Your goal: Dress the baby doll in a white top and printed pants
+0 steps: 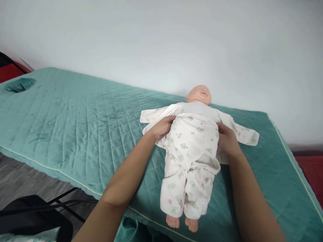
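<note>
Left hand (pixel 163 127): grip closed on jacket (pixel 194 137) edge.
Right hand (pixel 227 139): on jacket's other side; cannot tell grip.
Doll (pixel 199 95): face-up on bed (pixel 75 111).

Soft, even, bright light, faint shadows, sharp focus, with wide-angle bending at the edges.

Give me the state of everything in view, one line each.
doll: lying face up on the table cover, feet bare.
jacket: on the doll, front wrapped across the chest, sleeves spread sideways.
trousers: on the doll, legs covered down to the ankles.
left hand: fingers curled on the jacket's edge.
right hand: against the jacket's other side, grip hidden.
table cover: spread flat over the table.
</note>
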Demonstrator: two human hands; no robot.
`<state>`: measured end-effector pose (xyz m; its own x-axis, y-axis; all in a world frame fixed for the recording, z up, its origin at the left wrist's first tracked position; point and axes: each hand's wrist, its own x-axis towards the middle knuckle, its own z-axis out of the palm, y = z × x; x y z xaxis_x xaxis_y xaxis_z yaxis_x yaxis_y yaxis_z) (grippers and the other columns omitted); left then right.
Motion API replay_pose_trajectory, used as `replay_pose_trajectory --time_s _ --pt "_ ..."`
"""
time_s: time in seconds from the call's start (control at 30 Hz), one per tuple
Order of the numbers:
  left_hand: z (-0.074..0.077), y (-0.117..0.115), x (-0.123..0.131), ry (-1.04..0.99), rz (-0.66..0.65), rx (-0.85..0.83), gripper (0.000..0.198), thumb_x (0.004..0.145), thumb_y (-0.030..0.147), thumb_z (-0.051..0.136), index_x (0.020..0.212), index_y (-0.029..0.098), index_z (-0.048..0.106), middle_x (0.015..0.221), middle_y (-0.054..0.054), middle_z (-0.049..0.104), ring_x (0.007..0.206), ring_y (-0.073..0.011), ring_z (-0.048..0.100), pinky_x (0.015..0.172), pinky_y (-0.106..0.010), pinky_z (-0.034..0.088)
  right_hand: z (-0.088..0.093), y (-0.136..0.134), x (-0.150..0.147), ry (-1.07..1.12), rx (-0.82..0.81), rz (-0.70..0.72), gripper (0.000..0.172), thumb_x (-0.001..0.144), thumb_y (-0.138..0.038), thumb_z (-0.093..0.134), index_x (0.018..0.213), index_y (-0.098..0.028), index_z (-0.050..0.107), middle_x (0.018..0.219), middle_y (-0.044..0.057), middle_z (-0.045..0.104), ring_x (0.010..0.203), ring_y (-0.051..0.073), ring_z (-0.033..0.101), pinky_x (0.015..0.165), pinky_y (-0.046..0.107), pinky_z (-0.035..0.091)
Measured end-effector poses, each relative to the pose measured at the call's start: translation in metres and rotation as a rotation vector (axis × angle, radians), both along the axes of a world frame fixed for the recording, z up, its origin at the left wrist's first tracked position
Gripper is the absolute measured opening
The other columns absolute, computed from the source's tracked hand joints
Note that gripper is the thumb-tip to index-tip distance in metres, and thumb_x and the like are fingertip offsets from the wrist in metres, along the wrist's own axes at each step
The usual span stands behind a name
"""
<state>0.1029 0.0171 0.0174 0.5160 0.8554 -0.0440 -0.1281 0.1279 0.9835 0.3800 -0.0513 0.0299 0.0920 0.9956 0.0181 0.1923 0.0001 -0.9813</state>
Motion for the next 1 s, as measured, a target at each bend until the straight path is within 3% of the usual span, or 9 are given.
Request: replay_pose_trajectory --time_s 0.27,0.67,1.0 --pt "-0.003 -0.001 0.005 -0.012 0.046 -0.016 0.033 0.065 0.016 0.063 0.096 0.017 0.077 0.093 -0.005 0.079 0.095 -0.025 0.07 0.087 -0.038 0.054 0.005 -0.003 -0.014 -0.005 0.032 -0.132 0.013 0.072 -0.029 0.071 0.081 -0.02 0.07 0.073 -0.002 0.066 0.069 0.016 0.056 0.065 0.029 0.046" --pt "0.014 -0.008 0.006 0.204 0.034 0.191 0.035 0.072 0.018 0.061 0.102 0.015 0.076 0.102 -0.007 0.078 0.094 -0.026 0.068 0.089 -0.039 0.054 0.002 -0.004 -0.019 -0.113 0.077 -0.212 0.027 0.072 -0.046 0.078 0.081 -0.024 0.064 0.083 0.002 0.069 0.082 0.023 0.06 0.075 0.037 0.05" --pt "0.006 -0.007 0.01 0.135 0.083 0.163 0.029 0.074 0.025 0.065 0.098 0.015 0.077 0.1 -0.007 0.078 0.087 -0.0255 0.07 0.084 -0.038 0.055 -0.002 -0.002 -0.019 -0.103 0.093 -0.178 0.031 0.075 -0.05 0.076 0.087 -0.025 0.062 0.089 0.002 0.066 0.086 0.023 0.058 0.076 0.038 0.049"
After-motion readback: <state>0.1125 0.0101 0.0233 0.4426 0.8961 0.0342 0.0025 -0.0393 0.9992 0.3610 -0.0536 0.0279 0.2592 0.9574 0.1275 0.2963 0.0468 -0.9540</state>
